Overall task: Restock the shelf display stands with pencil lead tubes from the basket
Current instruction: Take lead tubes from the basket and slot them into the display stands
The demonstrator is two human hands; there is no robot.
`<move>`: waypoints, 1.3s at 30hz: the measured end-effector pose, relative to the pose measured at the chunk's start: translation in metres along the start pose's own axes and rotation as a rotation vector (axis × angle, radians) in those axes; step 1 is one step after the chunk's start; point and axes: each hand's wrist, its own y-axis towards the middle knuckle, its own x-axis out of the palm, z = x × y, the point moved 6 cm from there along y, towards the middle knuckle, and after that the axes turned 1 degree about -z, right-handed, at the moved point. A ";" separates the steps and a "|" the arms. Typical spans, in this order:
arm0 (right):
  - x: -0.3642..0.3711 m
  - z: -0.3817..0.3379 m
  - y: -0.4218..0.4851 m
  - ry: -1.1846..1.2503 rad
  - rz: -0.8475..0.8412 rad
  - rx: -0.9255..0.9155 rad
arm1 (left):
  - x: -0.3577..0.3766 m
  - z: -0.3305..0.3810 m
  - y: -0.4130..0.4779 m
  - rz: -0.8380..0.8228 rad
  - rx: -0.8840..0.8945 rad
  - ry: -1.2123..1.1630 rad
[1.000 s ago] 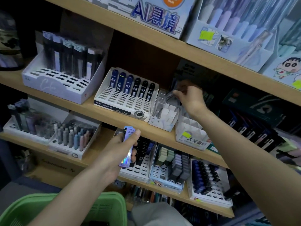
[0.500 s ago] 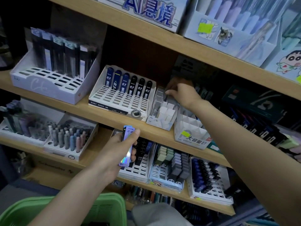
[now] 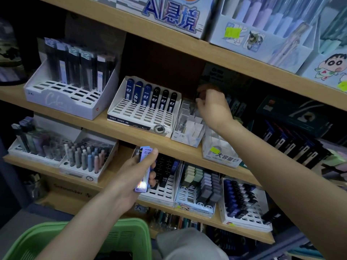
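We look forward and down from one wide-angle head-worn camera, close to the shelf [image 3: 120,131], white display stand [image 3: 144,109] near frame centre, green basket [image 3: 131,225] well below it at bottom edge.

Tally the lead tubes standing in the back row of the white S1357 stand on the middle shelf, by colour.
Blue tubes: 3
Black tubes: 3
Total: 6
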 end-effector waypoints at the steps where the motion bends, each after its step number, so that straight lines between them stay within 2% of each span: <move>1: -0.006 -0.008 -0.012 0.052 0.041 -0.050 | -0.001 0.000 -0.001 0.006 -0.008 -0.028; 3: -0.011 -0.025 -0.040 0.186 0.051 -0.169 | 0.000 -0.001 -0.003 0.017 -0.024 -0.079; 4: -0.011 -0.035 -0.054 0.244 -0.001 -0.226 | 0.001 -0.002 -0.004 0.020 -0.031 -0.097; 6: -0.001 -0.052 -0.081 0.321 -0.206 -0.298 | 0.005 -0.002 -0.007 0.019 -0.038 -0.120; 9: 0.023 -0.068 -0.117 0.368 -0.614 -0.287 | 0.011 -0.002 -0.014 0.008 -0.038 -0.123; 11: 0.031 -0.074 -0.133 0.357 -0.731 -0.304 | 0.014 0.000 -0.016 0.017 -0.037 -0.118; 16: 0.025 -0.079 -0.145 0.425 -0.709 -0.233 | 0.016 0.001 -0.021 0.024 -0.068 -0.282; 19: 0.026 -0.077 -0.147 0.578 -0.742 -0.101 | 0.017 0.001 -0.024 0.023 -0.056 -0.289; 22: 0.028 -0.071 -0.146 0.678 -0.681 0.009 | 0.016 -0.001 -0.026 0.048 -0.018 -0.185; 26: 0.019 -0.064 -0.147 0.842 -0.592 0.046 | 0.014 -0.002 -0.027 0.037 0.041 -0.057; 30: 0.005 -0.054 -0.148 0.623 -0.390 -0.127 | 0.014 0.001 -0.029 0.064 0.057 -0.137; 32: -0.003 -0.053 -0.151 0.483 -0.306 -0.281 | 0.019 0.005 -0.031 0.009 0.065 -0.203; 35: -0.011 -0.049 -0.157 0.329 -0.178 -0.453 | 0.026 0.008 -0.036 -0.076 0.080 -0.175; 37: -0.014 -0.045 -0.160 0.273 -0.117 -0.504 | 0.031 0.007 -0.038 -0.104 0.084 -0.128; 39: -0.014 -0.040 -0.162 0.287 -0.131 -0.491 | 0.033 0.007 -0.039 -0.097 0.104 -0.098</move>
